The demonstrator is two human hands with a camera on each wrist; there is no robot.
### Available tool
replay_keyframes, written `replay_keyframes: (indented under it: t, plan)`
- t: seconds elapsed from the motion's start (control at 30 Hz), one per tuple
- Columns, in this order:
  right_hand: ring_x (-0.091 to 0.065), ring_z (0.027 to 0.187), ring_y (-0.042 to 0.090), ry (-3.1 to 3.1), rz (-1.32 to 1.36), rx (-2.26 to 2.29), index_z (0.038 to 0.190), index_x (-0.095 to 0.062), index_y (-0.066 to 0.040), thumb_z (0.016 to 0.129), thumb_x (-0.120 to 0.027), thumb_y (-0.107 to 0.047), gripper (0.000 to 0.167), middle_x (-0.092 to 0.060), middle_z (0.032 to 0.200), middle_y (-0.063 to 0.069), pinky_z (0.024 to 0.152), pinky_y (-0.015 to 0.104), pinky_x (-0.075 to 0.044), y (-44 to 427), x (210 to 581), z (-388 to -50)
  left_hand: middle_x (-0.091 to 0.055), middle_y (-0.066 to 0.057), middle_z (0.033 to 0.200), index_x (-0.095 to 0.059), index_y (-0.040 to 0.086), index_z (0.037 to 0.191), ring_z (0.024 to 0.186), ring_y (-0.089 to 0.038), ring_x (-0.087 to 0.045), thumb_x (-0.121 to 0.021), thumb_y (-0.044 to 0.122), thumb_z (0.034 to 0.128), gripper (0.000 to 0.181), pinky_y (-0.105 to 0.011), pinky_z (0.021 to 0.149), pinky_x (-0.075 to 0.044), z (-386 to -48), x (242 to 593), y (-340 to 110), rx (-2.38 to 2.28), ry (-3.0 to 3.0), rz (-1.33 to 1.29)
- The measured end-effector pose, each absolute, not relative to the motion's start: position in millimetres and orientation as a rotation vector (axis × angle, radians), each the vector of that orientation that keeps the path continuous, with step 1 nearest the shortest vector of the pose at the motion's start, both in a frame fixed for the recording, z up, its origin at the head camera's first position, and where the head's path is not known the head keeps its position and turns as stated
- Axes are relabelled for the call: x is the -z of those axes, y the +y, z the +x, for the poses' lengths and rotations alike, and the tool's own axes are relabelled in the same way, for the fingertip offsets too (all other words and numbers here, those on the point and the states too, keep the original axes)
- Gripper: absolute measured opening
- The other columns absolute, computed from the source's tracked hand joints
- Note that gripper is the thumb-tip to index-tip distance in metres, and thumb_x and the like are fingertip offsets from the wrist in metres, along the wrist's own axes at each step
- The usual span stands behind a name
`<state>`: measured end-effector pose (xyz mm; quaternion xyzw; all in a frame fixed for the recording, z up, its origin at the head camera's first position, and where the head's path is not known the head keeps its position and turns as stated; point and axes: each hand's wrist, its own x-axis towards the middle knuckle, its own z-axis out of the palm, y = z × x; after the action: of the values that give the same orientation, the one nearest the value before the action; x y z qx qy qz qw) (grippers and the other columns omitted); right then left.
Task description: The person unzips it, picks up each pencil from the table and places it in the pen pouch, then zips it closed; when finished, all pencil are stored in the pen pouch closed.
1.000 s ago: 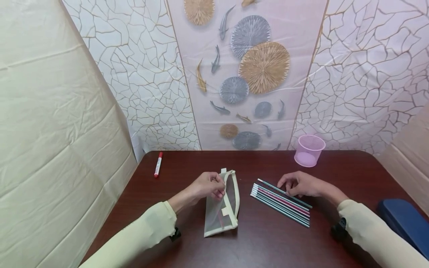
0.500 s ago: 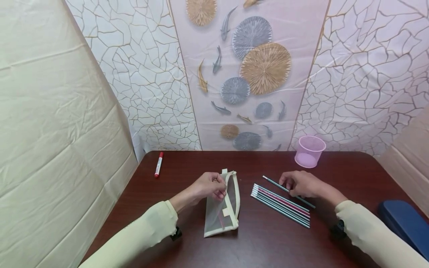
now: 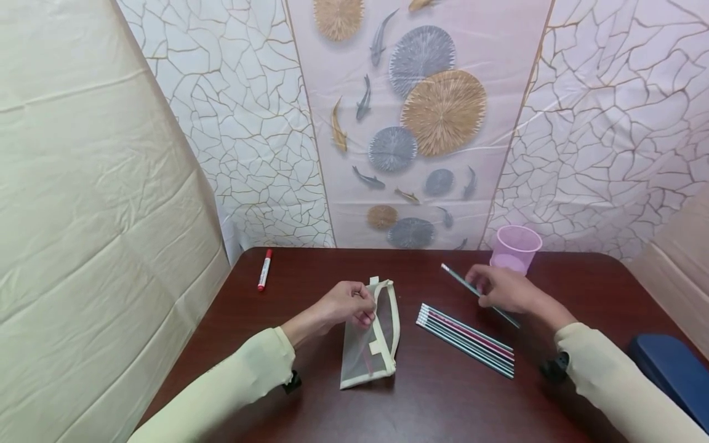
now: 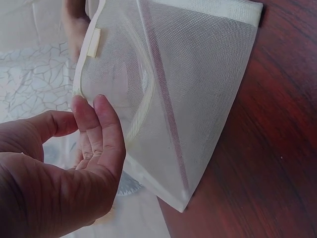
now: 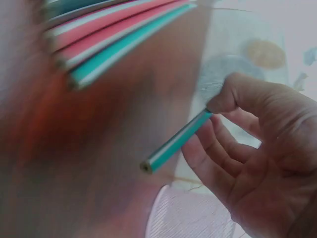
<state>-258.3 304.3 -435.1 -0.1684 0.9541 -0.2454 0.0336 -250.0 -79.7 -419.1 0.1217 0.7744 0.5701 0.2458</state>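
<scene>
My left hand (image 3: 350, 304) pinches the edge of a cream mesh zip pouch (image 3: 357, 363), whose mouth gapes toward the right. Through the mesh in the left wrist view, a reddish pencil (image 4: 166, 101) shows lying lengthwise inside. In my right hand (image 3: 504, 290) a green-and-white striped pencil (image 5: 181, 141) is pinched between thumb and fingers, its white end pointing up and left in the head view. Below that hand, a row of green and pink pencils (image 3: 465, 340) lies side by side on the table, white ends to the left.
A pink see-through bin (image 3: 517, 239) stands at the back right, just behind my right hand. The red-capped marker (image 3: 264, 271) lies at the back left of the dark wooden table (image 3: 437, 406). At the right edge sits a dark blue case (image 3: 667, 369).
My right hand has lifted the striped pencil away from the row, moving it up and back toward the bin. The left hand keeps its hold on the pouch.
</scene>
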Motion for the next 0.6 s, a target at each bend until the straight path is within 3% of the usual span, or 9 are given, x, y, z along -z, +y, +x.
replay_keyframes:
  t: [0.2,0.33,0.43,0.6]
  plan:
    - [-0.061,0.076,0.014,2.945,-0.540,1.101,0.118,-0.062,-0.005,0.080,-0.080,0.001,0.043,-0.068,0.091,0.008,0.059,0.027,-0.053,285.2,426.7,-261.0,-0.072,-0.008,0.078,-0.062,0.001,0.093,0.064,-0.012,-0.071,-0.065,0.002,0.0960,0.004,-0.045,0.079,-0.068,-250.7,415.6,-77.8,-1.549,2.109,0.336]
    - [-0.063,0.073,0.012,2.680,-0.405,1.563,0.128,-0.054,0.001,0.086,-0.073,0.005,0.046,-0.064,0.096,0.014,0.055,0.037,-0.062,263.2,427.4,-256.0,-0.072,-0.008,0.079,-0.062,0.000,0.095,0.064,-0.012,-0.071,-0.065,0.002,0.0960,0.004,-0.043,0.077,-0.068,-250.5,413.5,-75.3,-1.549,2.106,0.342]
    - [-0.066,0.075,0.012,2.457,-0.274,1.846,0.131,-0.049,0.002,0.090,-0.068,0.005,0.045,-0.063,0.097,0.009,0.062,0.042,-0.065,243.8,429.2,-251.9,-0.072,-0.008,0.079,-0.062,-0.002,0.098,0.064,-0.012,-0.071,-0.064,0.000,0.0962,0.003,-0.039,0.076,-0.068,-251.0,415.0,-73.6,-1.545,2.099,0.341]
    - [-0.070,0.083,0.012,2.156,-0.085,2.077,0.131,-0.046,-0.004,0.098,-0.063,0.001,0.037,-0.065,0.101,0.000,0.073,0.039,-0.067,210.1,430.9,-241.9,-0.072,-0.008,0.079,-0.062,-0.004,0.100,0.064,-0.012,-0.070,-0.064,0.000,0.0966,0.005,-0.038,0.075,-0.068,-250.4,417.4,-69.4,-1.547,2.091,0.331]
